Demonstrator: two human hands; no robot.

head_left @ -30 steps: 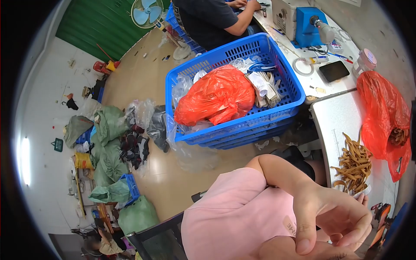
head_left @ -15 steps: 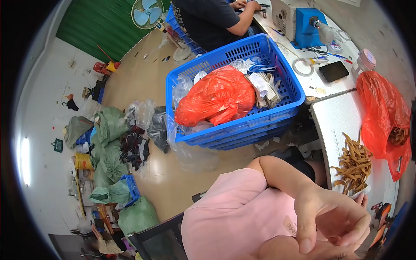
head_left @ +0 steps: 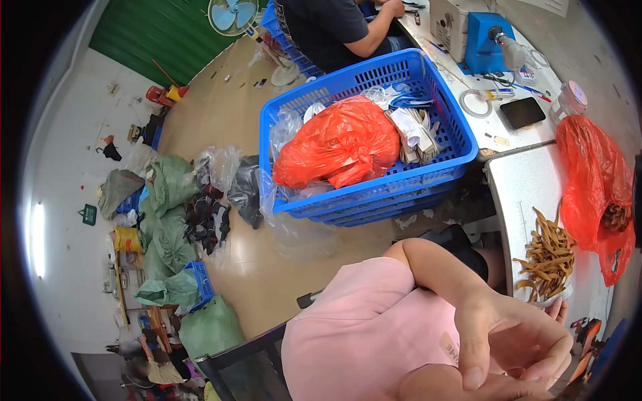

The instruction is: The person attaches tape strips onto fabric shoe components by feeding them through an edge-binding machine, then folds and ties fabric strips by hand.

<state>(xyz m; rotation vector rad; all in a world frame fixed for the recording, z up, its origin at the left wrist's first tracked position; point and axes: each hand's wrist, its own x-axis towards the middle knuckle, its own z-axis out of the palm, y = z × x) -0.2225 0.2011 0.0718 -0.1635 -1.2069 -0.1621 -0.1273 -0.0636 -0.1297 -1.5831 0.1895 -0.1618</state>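
My left hand [head_left: 511,327] hangs over my lap, with the thumb pointing down and the other fingers bent, apart from the thumb. No object shows in it. Below it, bare skin of my other arm [head_left: 435,386] crosses the bottom edge. Fingertips of my right hand [head_left: 556,309] peek out beyond the left one, at a white piece [head_left: 564,294] beside the brown strips; the rest of that hand is hidden. The loose pile of brown strips [head_left: 550,257] lies on the white table [head_left: 518,175]. A red plastic bag [head_left: 583,177] with more strips stands beyond the pile.
Stacked blue crates [head_left: 374,190] stand beside me, the top one holding a red bag [head_left: 341,144] and bundled strips [head_left: 416,136]. Further up are a co-worker [head_left: 321,30], a blue machine [head_left: 483,43] and a phone [head_left: 523,113]. Green sacks [head_left: 167,247] line the floor.
The view has shifted slightly, so the crates and table sit a little further right. My left hand keeps nearly the same pose, and the brown strips look unchanged.
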